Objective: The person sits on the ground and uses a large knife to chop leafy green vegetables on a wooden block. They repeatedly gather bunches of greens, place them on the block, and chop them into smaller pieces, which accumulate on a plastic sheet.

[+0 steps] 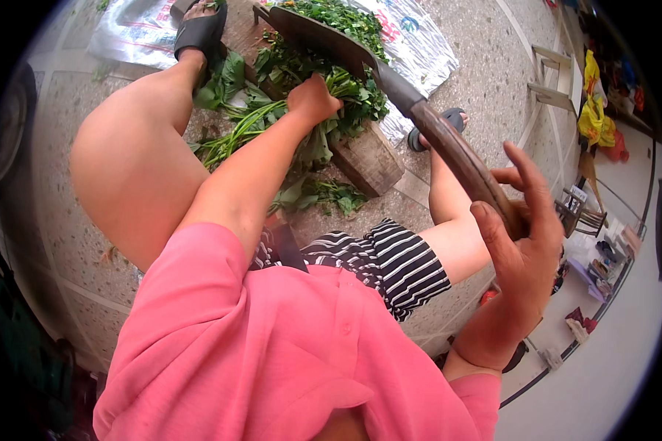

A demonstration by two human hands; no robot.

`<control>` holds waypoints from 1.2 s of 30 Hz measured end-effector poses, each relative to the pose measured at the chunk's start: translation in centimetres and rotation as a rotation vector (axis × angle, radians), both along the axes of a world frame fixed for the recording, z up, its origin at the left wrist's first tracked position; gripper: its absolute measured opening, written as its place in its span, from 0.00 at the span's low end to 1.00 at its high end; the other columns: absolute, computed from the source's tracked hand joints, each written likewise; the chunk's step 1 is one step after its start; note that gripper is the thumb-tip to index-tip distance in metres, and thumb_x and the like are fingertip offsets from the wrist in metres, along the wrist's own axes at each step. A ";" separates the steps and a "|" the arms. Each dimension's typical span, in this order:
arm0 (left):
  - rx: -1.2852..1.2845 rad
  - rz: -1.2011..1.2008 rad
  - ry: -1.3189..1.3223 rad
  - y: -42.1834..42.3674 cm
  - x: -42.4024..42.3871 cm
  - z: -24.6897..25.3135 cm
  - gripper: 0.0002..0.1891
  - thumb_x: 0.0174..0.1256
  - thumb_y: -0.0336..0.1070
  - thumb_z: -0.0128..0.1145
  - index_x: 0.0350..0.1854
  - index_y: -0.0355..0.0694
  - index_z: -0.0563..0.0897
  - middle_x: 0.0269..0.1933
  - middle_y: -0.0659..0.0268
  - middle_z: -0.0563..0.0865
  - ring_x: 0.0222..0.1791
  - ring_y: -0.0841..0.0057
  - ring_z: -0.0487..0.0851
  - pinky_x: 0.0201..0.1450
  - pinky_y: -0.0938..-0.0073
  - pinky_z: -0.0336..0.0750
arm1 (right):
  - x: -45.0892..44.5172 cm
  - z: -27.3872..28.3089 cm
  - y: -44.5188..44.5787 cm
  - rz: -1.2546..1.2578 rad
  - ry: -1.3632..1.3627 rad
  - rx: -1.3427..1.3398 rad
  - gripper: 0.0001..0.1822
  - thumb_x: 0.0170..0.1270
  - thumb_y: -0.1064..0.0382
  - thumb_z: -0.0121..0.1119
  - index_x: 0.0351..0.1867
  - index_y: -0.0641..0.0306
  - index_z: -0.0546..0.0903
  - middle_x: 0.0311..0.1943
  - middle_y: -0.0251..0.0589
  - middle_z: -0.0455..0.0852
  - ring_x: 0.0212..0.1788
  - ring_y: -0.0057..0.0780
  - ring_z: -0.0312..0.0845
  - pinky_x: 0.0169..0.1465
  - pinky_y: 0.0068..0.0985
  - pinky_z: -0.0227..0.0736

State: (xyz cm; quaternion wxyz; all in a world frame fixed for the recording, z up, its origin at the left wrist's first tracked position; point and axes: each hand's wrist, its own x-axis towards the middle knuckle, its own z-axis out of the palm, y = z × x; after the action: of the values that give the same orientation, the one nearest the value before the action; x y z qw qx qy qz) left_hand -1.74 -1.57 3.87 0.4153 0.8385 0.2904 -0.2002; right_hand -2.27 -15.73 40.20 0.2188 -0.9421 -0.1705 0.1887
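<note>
My left hand [313,102] is clenched around a bunch of leafy green stems [243,129] that lies across a wooden block [372,160]. My right hand [524,220] bears the wooden handle of a large chopper [331,47] with a hooked tip. The handle rests between my thumb and palm, with some fingers lifted off it. The dark blade hangs over the greens, beyond my left hand. Chopped leaves [336,16] are heaped on a silvery woven sack [425,52] at the block's far side. The blade hides part of this heap.
My sandalled feet flank the block, one sandal [201,36] against its far end. Loose leaves [339,197] lie on the speckled floor near my shorts. To the right are a small stool [557,80], yellow bags [596,110] and shoes along the wall. A wheel [8,127] stands at the left.
</note>
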 end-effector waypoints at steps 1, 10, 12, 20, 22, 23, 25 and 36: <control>-0.003 0.046 0.008 0.4 0.2 -0.3 0.34 0.43 0.52 0.69 0.51 0.35 0.74 0.46 0.50 0.85 0.48 0.55 0.83 0.51 0.61 0.77 | -0.4 0.5 1.2 0.006 -0.030 -0.015 0.31 0.50 0.66 0.70 0.59 0.59 0.75 0.39 0.44 0.84 0.41 0.30 0.82 0.43 0.25 0.75; 0.039 0.113 0.079 1.5 0.4 -1.3 0.40 0.40 0.56 0.70 0.54 0.38 0.70 0.49 0.52 0.83 0.50 0.52 0.81 0.52 0.58 0.76 | 0.9 -17.1 -15.2 -0.116 0.292 -0.447 0.29 0.46 0.57 0.70 0.54 0.55 0.78 0.38 0.47 0.86 0.43 0.40 0.82 0.47 0.30 0.73; 0.034 0.105 0.092 1.6 0.3 -1.0 0.39 0.39 0.56 0.71 0.53 0.38 0.71 0.49 0.53 0.83 0.51 0.54 0.81 0.52 0.59 0.75 | 0.7 -19.5 -16.0 -0.106 0.336 -0.456 0.28 0.47 0.57 0.70 0.53 0.56 0.78 0.37 0.47 0.86 0.42 0.39 0.82 0.47 0.30 0.72; 0.029 0.081 0.097 1.3 0.6 -0.5 0.35 0.39 0.55 0.70 0.49 0.37 0.77 0.49 0.54 0.84 0.50 0.58 0.82 0.52 0.63 0.76 | 1.3 -5.0 -6.3 -0.071 0.257 -0.124 0.29 0.49 0.65 0.69 0.56 0.62 0.76 0.41 0.44 0.83 0.42 0.31 0.80 0.47 0.27 0.73; -0.070 0.014 0.097 1.2 1.3 -0.2 0.33 0.39 0.55 0.69 0.45 0.35 0.81 0.47 0.53 0.85 0.49 0.58 0.83 0.50 0.63 0.77 | 0.9 -0.9 -1.7 0.004 0.129 -0.036 0.30 0.49 0.67 0.70 0.57 0.61 0.75 0.42 0.42 0.83 0.41 0.29 0.80 0.45 0.26 0.74; -0.120 -0.021 0.098 1.2 1.7 -0.3 0.32 0.39 0.55 0.69 0.44 0.34 0.82 0.46 0.53 0.85 0.48 0.58 0.84 0.50 0.63 0.77 | 0.8 0.1 0.1 0.068 0.034 -0.034 0.31 0.49 0.68 0.70 0.58 0.61 0.75 0.42 0.42 0.82 0.40 0.29 0.80 0.45 0.26 0.74; -0.158 0.027 0.091 2.2 2.4 -1.6 0.32 0.39 0.57 0.68 0.42 0.33 0.84 0.45 0.53 0.86 0.47 0.58 0.84 0.49 0.64 0.77 | 0.5 0.4 0.9 0.109 -0.046 -0.043 0.31 0.48 0.68 0.70 0.58 0.60 0.75 0.42 0.42 0.82 0.40 0.29 0.80 0.44 0.25 0.74; -0.060 0.136 0.143 2.3 1.4 -1.3 0.36 0.38 0.62 0.69 0.45 0.36 0.83 0.48 0.56 0.85 0.49 0.61 0.84 0.52 0.65 0.77 | -0.9 -24.6 -18.9 -0.096 0.329 -0.398 0.25 0.49 0.58 0.69 0.49 0.61 0.77 0.36 0.51 0.85 0.42 0.43 0.82 0.45 0.35 0.73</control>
State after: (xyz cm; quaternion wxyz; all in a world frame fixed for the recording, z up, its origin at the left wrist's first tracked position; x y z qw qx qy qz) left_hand -0.36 0.76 2.61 0.4310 0.7878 0.3692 -0.2395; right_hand -3.20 -34.65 15.63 0.0627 -0.9302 -0.0474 0.3585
